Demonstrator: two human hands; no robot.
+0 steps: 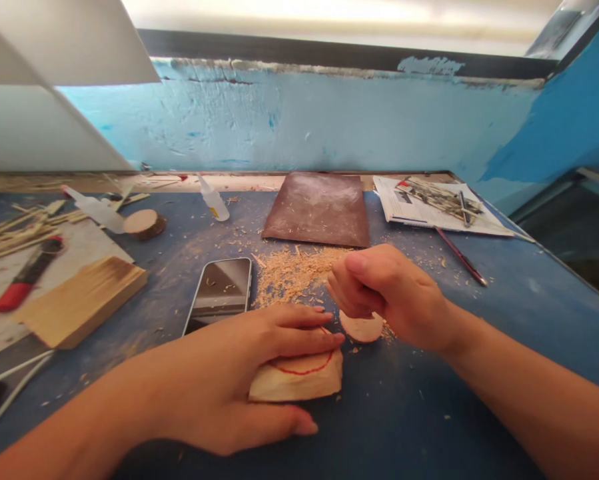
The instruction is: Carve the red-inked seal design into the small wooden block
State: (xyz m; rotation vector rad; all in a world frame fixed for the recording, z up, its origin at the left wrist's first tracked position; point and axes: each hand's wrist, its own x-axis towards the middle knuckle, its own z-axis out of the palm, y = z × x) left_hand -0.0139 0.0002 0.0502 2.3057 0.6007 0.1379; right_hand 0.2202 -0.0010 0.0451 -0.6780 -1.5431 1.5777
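My left hand (259, 363) lies over a pale wooden block (299, 383) with a curved red line drawn on its top. Its fingers reach across the wood and hold it against the table, while the thumb stretches out along the near side. To the right, my right hand (386, 290) is closed in a fist with the thumb on top. Whatever may be in that fist is hidden. Beneath its knuckles sits a small round wooden disc (363, 329), partly covered. Wood shavings (299, 270) are heaped just beyond both hands.
A phone (219, 293) lies left of the shavings, with a brown sheet (319, 210) behind. Leftward are a thick wooden block (84, 300), a red-and-black tool (26, 273), a log slice (144, 224) and a small bottle (213, 200). A pencil (462, 258) and papers (399, 207) lie right.
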